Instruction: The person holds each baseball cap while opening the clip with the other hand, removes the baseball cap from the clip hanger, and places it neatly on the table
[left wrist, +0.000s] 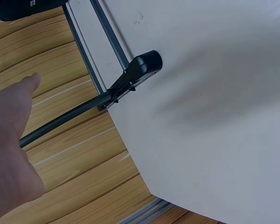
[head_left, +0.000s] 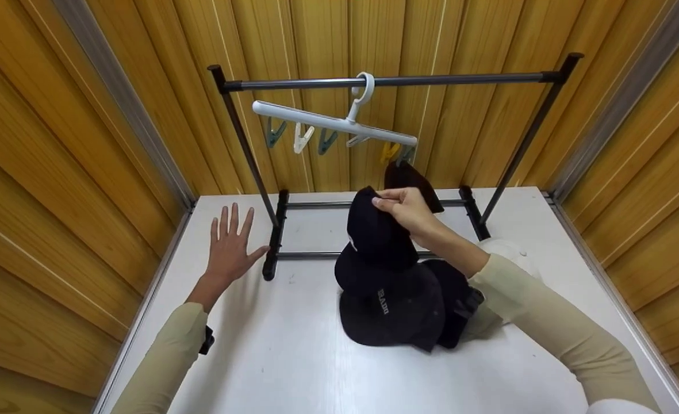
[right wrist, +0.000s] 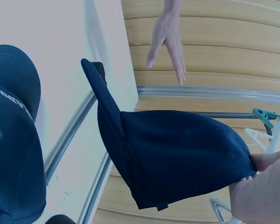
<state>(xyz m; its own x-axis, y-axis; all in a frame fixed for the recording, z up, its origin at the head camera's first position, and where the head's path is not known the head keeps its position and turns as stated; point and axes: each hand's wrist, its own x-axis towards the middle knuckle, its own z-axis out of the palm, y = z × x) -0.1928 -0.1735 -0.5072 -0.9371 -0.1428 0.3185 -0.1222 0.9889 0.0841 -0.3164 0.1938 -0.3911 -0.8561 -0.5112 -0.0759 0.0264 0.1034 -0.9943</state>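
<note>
My right hand [head_left: 411, 215] pinches a dark navy cap [head_left: 368, 224] by the top of its crown, thumb and fingertips on the cloth. In the right wrist view the cap [right wrist: 182, 154] hangs with its brim downward, toward the table. To the left, by the rack's left foot, my left hand [head_left: 230, 247] is held out with fingers spread and nothing in it. A white clip hanger [head_left: 316, 119] hangs above, with green, white and yellow clips. From its right end hangs a dark maroon cap [head_left: 411, 178], partly hidden behind my right hand.
A dark metal rack [head_left: 460, 80] stands on the white table [head_left: 293, 356], its rail bearing the hanger. Below the held cap lies a black cap [head_left: 396, 313] with pale lettering among other dark headwear. A white cap [head_left: 509, 253] sits behind the right forearm. Wood-patterned walls [head_left: 57, 172] enclose the table.
</note>
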